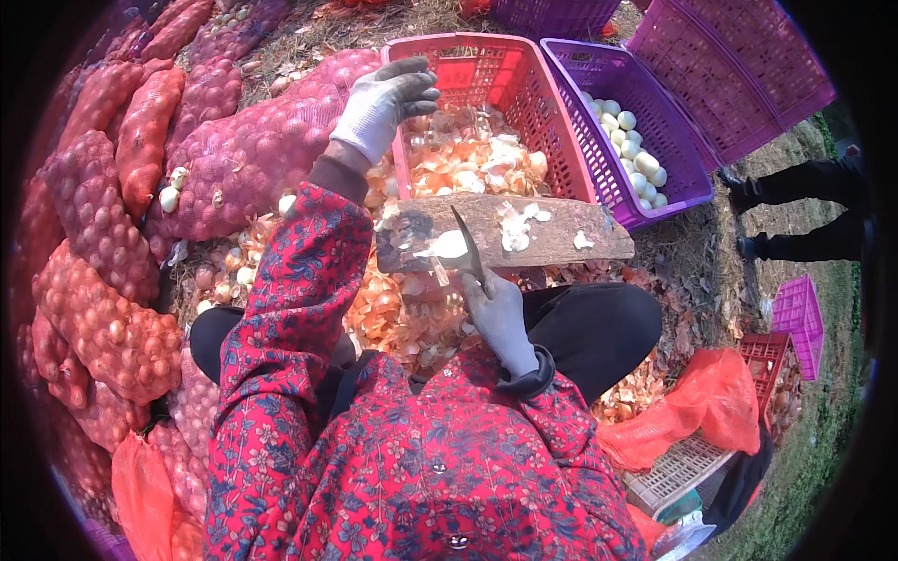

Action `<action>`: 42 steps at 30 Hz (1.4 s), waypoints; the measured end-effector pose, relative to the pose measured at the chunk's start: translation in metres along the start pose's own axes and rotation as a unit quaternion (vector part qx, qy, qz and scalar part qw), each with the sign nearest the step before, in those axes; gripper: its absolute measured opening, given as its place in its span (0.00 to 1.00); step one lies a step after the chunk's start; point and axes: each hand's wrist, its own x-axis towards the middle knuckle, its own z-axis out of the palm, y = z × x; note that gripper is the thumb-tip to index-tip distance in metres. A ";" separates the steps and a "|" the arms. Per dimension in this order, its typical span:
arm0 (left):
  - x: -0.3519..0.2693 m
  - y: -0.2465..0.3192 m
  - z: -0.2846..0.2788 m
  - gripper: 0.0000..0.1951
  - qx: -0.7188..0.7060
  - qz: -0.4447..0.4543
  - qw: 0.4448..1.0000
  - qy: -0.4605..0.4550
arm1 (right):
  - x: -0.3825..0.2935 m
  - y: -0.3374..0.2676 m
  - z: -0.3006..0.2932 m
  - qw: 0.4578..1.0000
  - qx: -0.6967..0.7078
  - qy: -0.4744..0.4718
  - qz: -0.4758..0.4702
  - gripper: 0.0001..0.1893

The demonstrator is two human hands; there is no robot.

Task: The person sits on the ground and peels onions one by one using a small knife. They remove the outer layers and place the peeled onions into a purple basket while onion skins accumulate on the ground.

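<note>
My left hand [389, 102], in a white and grey work glove, is raised over the left rim of a red plastic crate [554, 119] and holds nothing that I can see. My right hand [497, 308], gloved too, grips a knife with a dark curved blade [468, 242], its tip pointing up and away from me. The blade crosses a worn wooden board [568, 228] lying at the crate's near end. A peeled white onion piece [449, 244] lies on the board left of the blade, with pale scraps [515, 228] to the right. Onion skins [477, 165] partly fill the crate.
A purple crate [673, 203] with peeled onions [635, 158] stands right of the red one. Filled net sacks of onions [238, 158] crowd the left side. Loose skins [400, 322] lie below the board. Another person's legs [800, 210] are at the right, and an orange net bag [694, 407] lies lower right.
</note>
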 end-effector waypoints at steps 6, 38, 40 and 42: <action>-0.053 -0.043 -0.185 0.12 0.045 -0.098 0.966 0.236 | 0.044 -0.029 0.007 0.933 -0.260 -0.145 -0.203 0.12; -0.107 -0.199 -0.214 0.23 -0.133 -0.159 0.952 0.224 | 0.097 -0.007 0.025 0.974 -0.181 0.069 -0.121 0.11; -0.118 -0.181 -0.201 0.25 -0.279 -0.160 0.930 0.179 | 0.097 -0.010 0.023 0.985 -0.152 0.043 -0.069 0.12; -0.128 -0.148 -0.175 0.24 -0.268 -0.157 0.937 0.160 | 0.097 -0.009 0.021 0.991 -0.124 0.032 -0.046 0.13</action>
